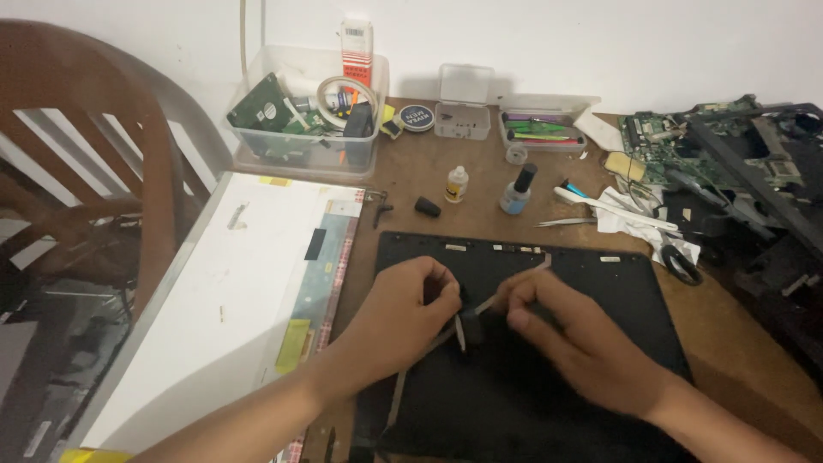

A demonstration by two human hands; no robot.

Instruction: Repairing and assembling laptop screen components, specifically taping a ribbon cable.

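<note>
A: What is held by the left hand (410, 300)?

B: A thin grey strip (460, 330) is pinched at its upper end; the left fingers (441, 287) are closed together on it, over the black laptop lid (549, 403) lying flat on the tabletop (411, 171).

A: And the right hand (570, 339)?

B: It is placed just right of the left fingers, curled around a small dark part (472, 324). The view there is blurred, so whether that grip is closed cannot be told.

A: What is seen around them?

B: A bare display panel (249, 291) is laid to the left of the left hand. Beyond the fingers, a small glue bottle (457, 183), a blue bottle with a black cap (518, 190) and tweezers (566, 222) are set out. Scissors (680, 260) and a green circuit board (677, 141) are found well to the right.
</note>
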